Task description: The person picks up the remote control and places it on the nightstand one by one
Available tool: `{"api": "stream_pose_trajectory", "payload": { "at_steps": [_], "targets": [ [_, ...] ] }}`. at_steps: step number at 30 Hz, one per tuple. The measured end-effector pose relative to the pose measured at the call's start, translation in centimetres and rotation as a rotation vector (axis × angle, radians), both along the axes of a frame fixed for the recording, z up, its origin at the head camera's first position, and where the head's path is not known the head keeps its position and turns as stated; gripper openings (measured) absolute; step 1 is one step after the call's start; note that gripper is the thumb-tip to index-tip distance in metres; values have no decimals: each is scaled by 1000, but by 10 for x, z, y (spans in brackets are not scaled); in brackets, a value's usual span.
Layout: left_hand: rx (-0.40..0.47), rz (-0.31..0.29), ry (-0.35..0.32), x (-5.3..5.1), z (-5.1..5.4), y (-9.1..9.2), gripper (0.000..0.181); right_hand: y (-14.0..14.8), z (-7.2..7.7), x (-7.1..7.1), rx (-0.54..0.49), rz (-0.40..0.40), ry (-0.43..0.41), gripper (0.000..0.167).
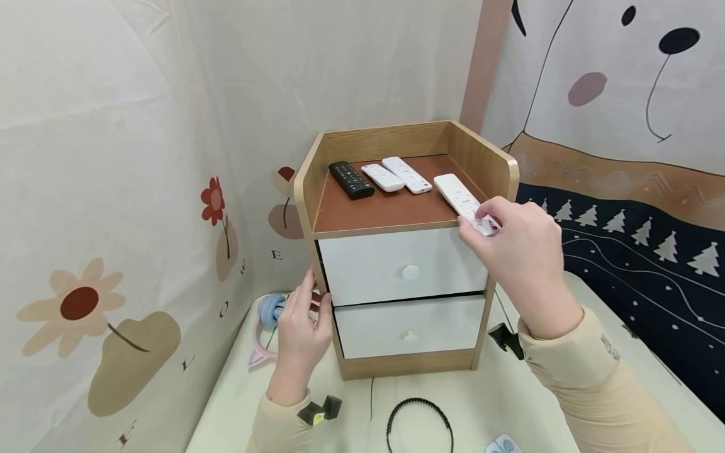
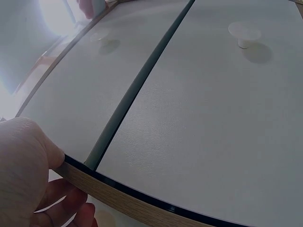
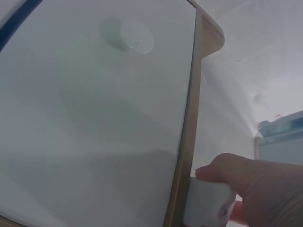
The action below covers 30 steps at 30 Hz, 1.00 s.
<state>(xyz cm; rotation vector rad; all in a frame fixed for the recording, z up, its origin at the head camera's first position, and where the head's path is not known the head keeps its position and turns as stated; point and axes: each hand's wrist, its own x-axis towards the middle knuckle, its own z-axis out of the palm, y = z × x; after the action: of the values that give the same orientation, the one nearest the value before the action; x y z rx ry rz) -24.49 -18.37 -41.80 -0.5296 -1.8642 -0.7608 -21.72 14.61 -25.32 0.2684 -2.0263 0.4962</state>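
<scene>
My right hand [image 1: 523,242] pinches the near end of a white remote control [image 1: 455,194] at the front right of a small drawer cabinet's [image 1: 325,365] top. In the right wrist view, thumb and fingers hold the white remote's end beside the wooden edge. On the brown top lie a black remote [image 1: 351,180] and two other white remotes, a shorter one [image 1: 383,178] and a longer one [image 1: 406,175]. My left hand [image 1: 303,330] grips the cabinet's left side. The left wrist view shows its thumb on the front edge [image 2: 118,194], fingers curled along the outside.
Both white drawers, upper [image 1: 362,267] and lower [image 1: 368,330], look closed. A black toothed headband [image 1: 419,400] and a pale blue item [image 1: 503,444] lie in front on the light table [image 1: 345,415]. Blue and pink items [image 1: 270,309] sit left, near a printed curtain [image 1: 141,189].
</scene>
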Motion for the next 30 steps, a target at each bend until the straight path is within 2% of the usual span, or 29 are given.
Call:
{"api": "stream_pose_trajectory", "payload": {
  "at_steps": [3, 7, 11, 16, 22, 30],
  "targets": [
    [2, 4, 0, -1, -1, 0, 59, -5, 8, 2, 35, -33, -99, 21],
    [3, 12, 0, -2, -2, 0, 60, -12, 20, 1, 132, -64, -200, 26],
    [2, 11, -8, -1, -2, 1, 60, -17, 30, -1, 218, -53, -246, 27],
    [1, 14, -11, -1, -1, 1, 60, -23, 46, -9, 285, -39, -356, 30],
    [3, 18, 0, -1, 0, 0, 60, -27, 57, -24, 299, 10, -449, 30],
    [2, 4, 4, 0, 0, 0, 59, -25, 57, -40, 252, 35, -556, 41]
  ]
}}
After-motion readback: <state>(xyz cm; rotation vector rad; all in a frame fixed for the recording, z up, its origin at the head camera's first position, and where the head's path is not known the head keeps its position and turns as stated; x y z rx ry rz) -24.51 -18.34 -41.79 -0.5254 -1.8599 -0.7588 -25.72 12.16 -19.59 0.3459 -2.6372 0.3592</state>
